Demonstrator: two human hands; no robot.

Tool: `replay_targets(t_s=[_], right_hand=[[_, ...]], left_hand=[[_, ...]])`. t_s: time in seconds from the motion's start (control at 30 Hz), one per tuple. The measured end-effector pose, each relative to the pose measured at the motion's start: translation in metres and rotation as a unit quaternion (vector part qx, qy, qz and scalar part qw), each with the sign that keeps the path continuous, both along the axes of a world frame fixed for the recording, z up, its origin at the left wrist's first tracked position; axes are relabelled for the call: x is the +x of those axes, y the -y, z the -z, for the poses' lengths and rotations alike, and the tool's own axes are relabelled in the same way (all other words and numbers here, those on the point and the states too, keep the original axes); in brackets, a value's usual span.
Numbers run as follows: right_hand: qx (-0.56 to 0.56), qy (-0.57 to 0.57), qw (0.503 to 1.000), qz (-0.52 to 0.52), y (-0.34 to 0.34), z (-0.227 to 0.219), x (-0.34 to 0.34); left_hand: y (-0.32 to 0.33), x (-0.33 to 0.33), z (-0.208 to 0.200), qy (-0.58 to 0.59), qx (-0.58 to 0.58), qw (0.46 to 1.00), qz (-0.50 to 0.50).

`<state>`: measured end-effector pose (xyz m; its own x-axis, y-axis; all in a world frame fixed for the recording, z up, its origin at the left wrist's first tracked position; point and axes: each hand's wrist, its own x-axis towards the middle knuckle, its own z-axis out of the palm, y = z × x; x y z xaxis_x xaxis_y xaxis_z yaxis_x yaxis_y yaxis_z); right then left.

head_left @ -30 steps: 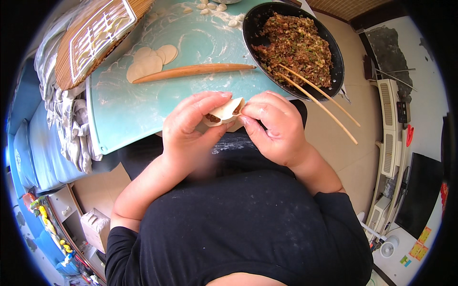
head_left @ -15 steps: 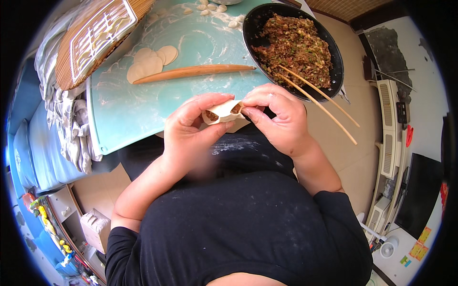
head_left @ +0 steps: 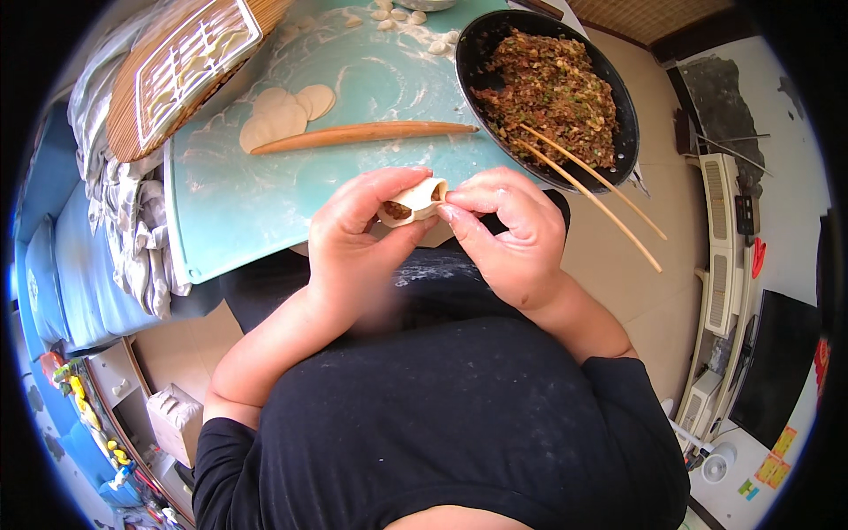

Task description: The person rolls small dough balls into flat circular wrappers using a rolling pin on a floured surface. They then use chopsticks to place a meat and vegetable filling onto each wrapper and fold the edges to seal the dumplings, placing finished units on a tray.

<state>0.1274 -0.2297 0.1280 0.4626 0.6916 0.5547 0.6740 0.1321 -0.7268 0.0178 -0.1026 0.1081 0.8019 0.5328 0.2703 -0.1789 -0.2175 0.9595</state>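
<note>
A half-folded dumpling [head_left: 417, 201] is held between my two hands above the near edge of the table. Its wrapper is joined in the middle, and brown filling shows through gaps at both ends. My left hand [head_left: 358, 225] grips the left side with thumb below and fingers above. At the right end, the thumb and fingers of my right hand [head_left: 508, 221] pinch the wrapper edge. Beyond my hands lies a wooden rolling pin [head_left: 367, 134]. Several round dough wrappers [head_left: 274, 119] overlap at its left end.
A black pan [head_left: 473, 75] of chopped filling [head_left: 556, 97] stands at the right, with chopsticks [head_left: 592, 196] jutting out over its near rim. Small dough pieces [head_left: 386, 16] lie at the back of the floury green mat [head_left: 212, 212]. At the far left is a woven tray [head_left: 132, 124] holding dumplings.
My right fingers have shifted slightly on the wrapper's right end, and the gap there looks narrower. The dumpling is turned a little. The surroundings have shifted slightly in view.
</note>
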Motion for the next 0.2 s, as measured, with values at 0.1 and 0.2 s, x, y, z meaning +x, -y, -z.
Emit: replay_targets(t_s=[0.1, 0.2], right_hand=[[0.006, 0.055, 0.998, 0.005, -0.0010, -0.0028, 0.0009], [0.003, 0.069, 0.998, 0.012, -0.0021, -0.0024, 0.0005]], left_hand=[[0.0000, -0.0010, 0.0000, -0.003, 0.018, 1.000, 0.002], [0.0002, -0.0023, 0.0018, -0.009, 0.016, 1.000, 0.002]])
